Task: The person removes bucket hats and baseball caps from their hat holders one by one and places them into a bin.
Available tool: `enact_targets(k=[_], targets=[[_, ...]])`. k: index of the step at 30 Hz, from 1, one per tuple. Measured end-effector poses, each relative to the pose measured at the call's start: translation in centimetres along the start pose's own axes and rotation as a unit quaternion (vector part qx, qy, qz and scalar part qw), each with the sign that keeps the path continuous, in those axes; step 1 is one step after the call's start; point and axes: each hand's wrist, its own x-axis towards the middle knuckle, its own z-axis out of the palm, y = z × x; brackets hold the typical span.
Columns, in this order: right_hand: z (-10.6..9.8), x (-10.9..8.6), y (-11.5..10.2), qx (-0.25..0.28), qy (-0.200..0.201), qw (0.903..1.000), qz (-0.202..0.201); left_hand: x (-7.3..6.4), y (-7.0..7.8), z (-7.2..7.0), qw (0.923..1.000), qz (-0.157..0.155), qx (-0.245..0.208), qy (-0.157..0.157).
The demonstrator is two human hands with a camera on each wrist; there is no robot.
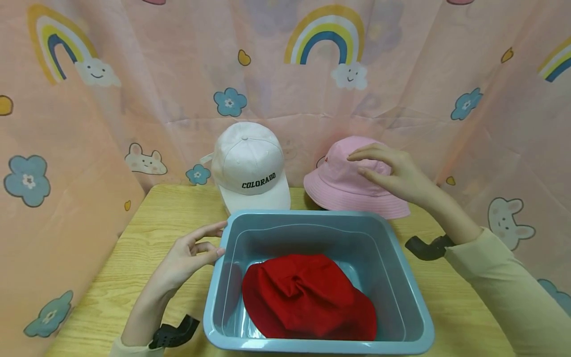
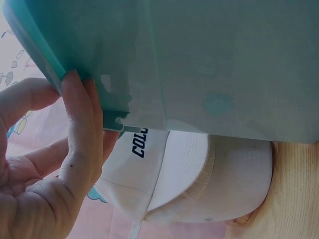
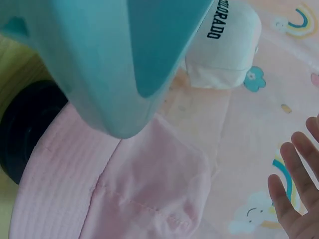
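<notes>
The left hand [image 1: 187,258] is at the left side of a blue-grey plastic bin [image 1: 318,345], its slightly bent fingertips touching the outer rim. A red cloth hat [image 1: 308,297] lies crumpled inside the bin. My right hand [image 1: 397,173] hovers in front of a pink bucket hat [image 1: 341,183], thumb and fingers apart with nothing between them. In the right wrist view, its spread fingers [image 3: 301,174] appear away from the pink hat. Behind the bin's left part stands a white baseball cap [image 1: 250,158] lettered COLORADO.
Under everything is a wood-grain table [image 1: 174,208]. Beneath the pink hat shows a round black base [image 3: 30,124]. A pink patterned curtain [image 1: 178,99] with rainbows and flowers hangs behind and at both sides. The bin's back rim stands close in front of both hats.
</notes>
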Motion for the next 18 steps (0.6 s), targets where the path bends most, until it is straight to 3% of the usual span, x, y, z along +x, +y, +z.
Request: enact_targets(k=[10,18], targets=[[0.0,1.0,1.2,0.003,0.021,0.9996,0.019,-0.1,0.0,0.0,1.0000,0.002,-0.002,-0.002],[-0.1,1.7,2.7,0.016,0.010,0.9978,0.063,-0.2,0.0,0.0,1.0000,0.000,-0.001,-0.002]])
